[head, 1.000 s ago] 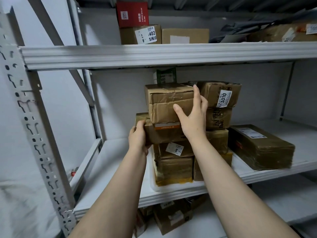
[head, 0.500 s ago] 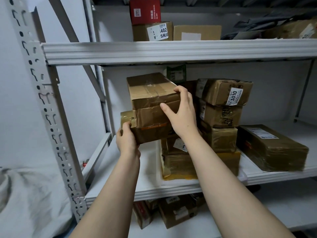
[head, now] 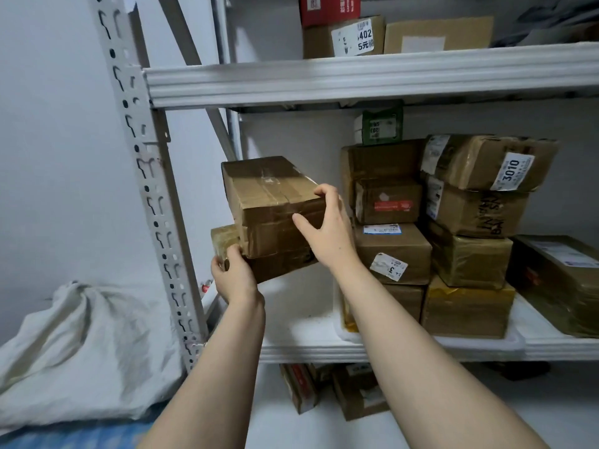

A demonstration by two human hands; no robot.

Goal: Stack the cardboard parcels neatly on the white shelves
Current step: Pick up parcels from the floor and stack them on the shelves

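— At the left end of the middle shelf [head: 301, 319], head view: how far along?
— Midway, by my reading. Some nine stacked parcels [head: 470, 260] stand at right; two more hang above bare shelf, not yet set down.
— And the grips?
— Left grip [head: 235, 277] curls round the lower parcel [head: 278, 265] at its corner; right grip [head: 327, 228] clasps the upper parcel [head: 269, 199] at its end.

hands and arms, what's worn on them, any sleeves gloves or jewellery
Nothing worn shows: the left hand and right hand are bare, without gloves, rings or watch, and both forearms are uncovered to the frame's edge, no sleeve in view.
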